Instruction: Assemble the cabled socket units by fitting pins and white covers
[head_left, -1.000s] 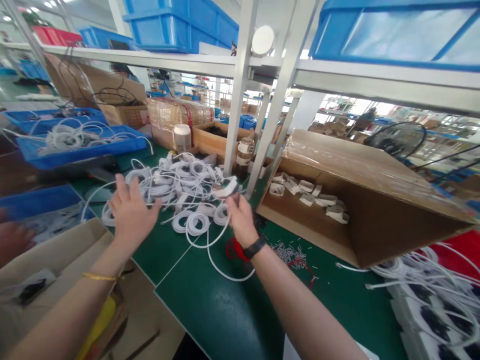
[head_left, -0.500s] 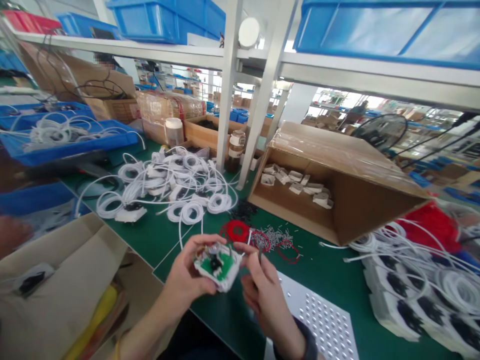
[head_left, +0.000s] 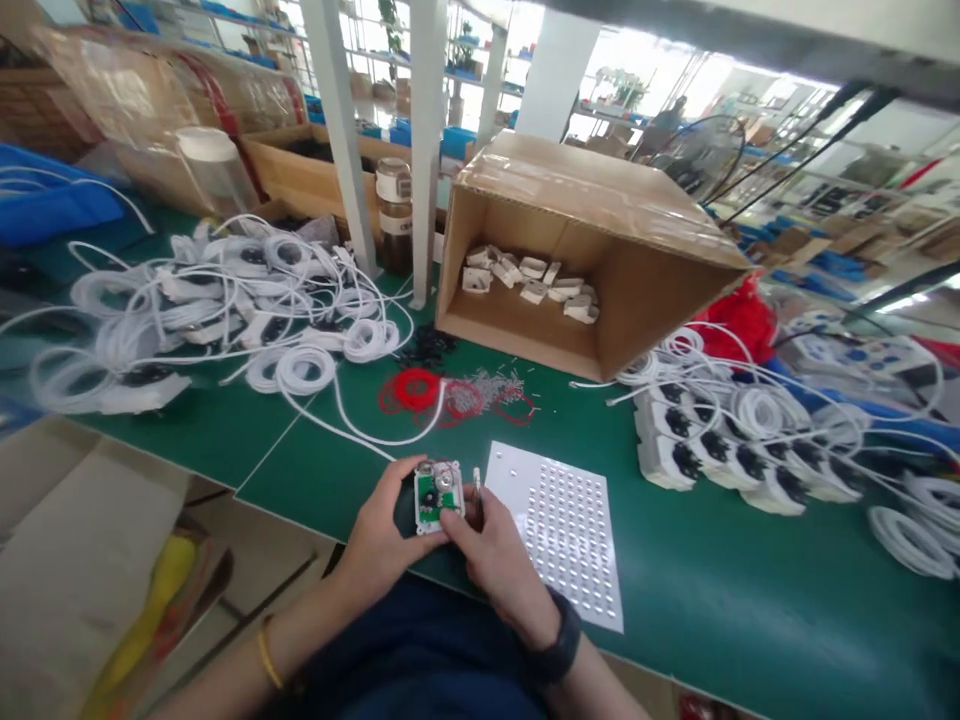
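A square white housing [head_left: 418,497] with a green circuit board [head_left: 427,515] inside is held near the table's front edge. On the board sit a black round part and a silvery round part, with thin wires at the top. My left hand [head_left: 386,520] grips the housing's left side, fingers behind and thumb along the bottom. My right hand [head_left: 499,550] is at its right side, the thumb pressing on the board's lower right corner. A slim pen-like tool [head_left: 477,484] sticks up from between the right fingers; its exact kind is unclear.
A perforated white plate [head_left: 555,520] lies right of my hands. Behind are red wire [head_left: 414,388], small metal pins [head_left: 491,390] and a cardboard box [head_left: 525,335] holding white housings. Coiled white cables [head_left: 304,370] spread left; cabled white units [head_left: 667,450] stand right.
The view has turned right and down. The housing now faces up more squarely, and my right thumb has come onto the board, with the right hand closer against the housing.
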